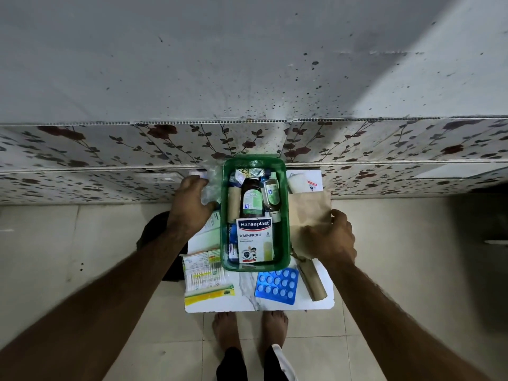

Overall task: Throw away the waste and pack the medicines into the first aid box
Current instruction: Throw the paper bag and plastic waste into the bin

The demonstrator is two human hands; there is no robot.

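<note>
A person's left hand [189, 204] grips a crumpled clear plastic bag [210, 185] beside a green first aid box [286, 215] on a small white table [247, 303]. The box holds bottles [251, 199] and a plaster pack [254, 240]. The right hand [330, 237] clasps a brown paper bag [310, 207] just right of the box

One camera only, up on my head, looking steeply down and forward: the small tabletop [277, 303] sits close below at centre, my bare feet [248, 329] under its near edge, the wall [247, 64] filling the top half, wide-angle.
</note>
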